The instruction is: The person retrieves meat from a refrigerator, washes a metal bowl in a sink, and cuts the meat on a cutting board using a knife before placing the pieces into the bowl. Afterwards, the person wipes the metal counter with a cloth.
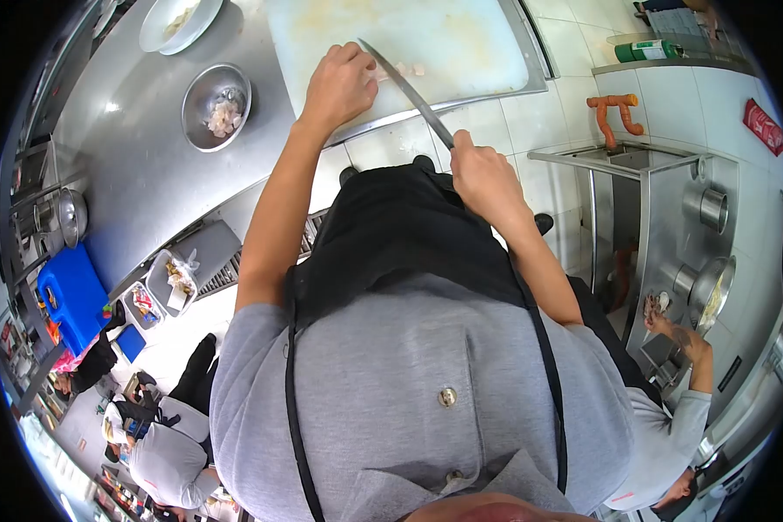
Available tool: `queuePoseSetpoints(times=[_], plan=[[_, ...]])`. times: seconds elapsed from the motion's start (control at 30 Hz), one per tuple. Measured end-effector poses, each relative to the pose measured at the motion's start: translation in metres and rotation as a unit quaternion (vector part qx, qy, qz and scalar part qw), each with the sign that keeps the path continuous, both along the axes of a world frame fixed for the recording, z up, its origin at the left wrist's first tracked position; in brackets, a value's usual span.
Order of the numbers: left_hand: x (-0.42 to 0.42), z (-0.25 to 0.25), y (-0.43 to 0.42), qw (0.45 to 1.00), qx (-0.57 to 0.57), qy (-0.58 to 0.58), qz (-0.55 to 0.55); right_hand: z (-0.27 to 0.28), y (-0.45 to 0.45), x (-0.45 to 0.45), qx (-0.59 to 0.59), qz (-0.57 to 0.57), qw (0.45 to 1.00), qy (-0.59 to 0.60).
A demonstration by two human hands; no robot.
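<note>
A white cutting board (461,48) lies at the top of the view. Small pieces of pale raw meat (403,70) are on it, close to the knife blade. My left hand (337,84) rests on the board with its fingers curled over the pale meat, which shows at the fingertips. My right hand (487,181) is wrapped around the handle of a long kitchen knife (413,94), whose blade slants up and left toward my left hand. On the steel counter to the left, a metal bowl (191,109) holds more pale meat pieces.
A white bowl (152,35) with pale food stands farther up the steel counter (139,165). Below it are bins with waste (161,291) and a blue container (71,291). At right, a co-worker's hand (689,344) is near a metal pan (724,291). Other people are at lower left.
</note>
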State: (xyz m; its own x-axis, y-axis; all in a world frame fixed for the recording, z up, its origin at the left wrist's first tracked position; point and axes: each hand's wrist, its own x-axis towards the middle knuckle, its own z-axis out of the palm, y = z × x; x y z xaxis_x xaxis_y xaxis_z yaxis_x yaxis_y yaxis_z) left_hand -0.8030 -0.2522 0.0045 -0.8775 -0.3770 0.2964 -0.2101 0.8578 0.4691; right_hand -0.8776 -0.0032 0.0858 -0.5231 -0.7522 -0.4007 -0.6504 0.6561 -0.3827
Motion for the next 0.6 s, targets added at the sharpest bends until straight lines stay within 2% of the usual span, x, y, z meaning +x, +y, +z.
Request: queuePoseSetpoints(times=[0.07, 0.17, 0.23, 0.33, 0.43, 0.6], plan=[[0.0, -0.002, -0.003, 0.999, 0.022, -0.007, -0.038, 0.0, -0.006, 0.002, 0.007, 0.008, 1.0, -0.017], [0.001, -0.007, -0.004, 0.998, 0.039, -0.043, -0.032, -0.019, -0.024, 0.0, 0.02, 0.011, 1.0, -0.017], [0.001, -0.011, -0.005, 0.998, 0.042, -0.025, -0.03, -0.031, -0.04, -0.002, -0.035, 0.021, 0.999, -0.003], [0.003, -0.01, -0.002, 0.999, 0.048, -0.013, -0.019, -0.034, -0.043, -0.004, -0.045, 0.027, 0.999, -0.008], [0.004, -0.011, -0.003, 0.999, 0.052, -0.009, -0.005, -0.026, -0.015, -0.002, 0.016, 0.014, 1.0, -0.016], [0.014, -0.014, -0.006, 0.995, 0.1, 0.019, -0.005, -0.001, 0.001, 0.0, 0.014, 0.008, 1.0, -0.018]])
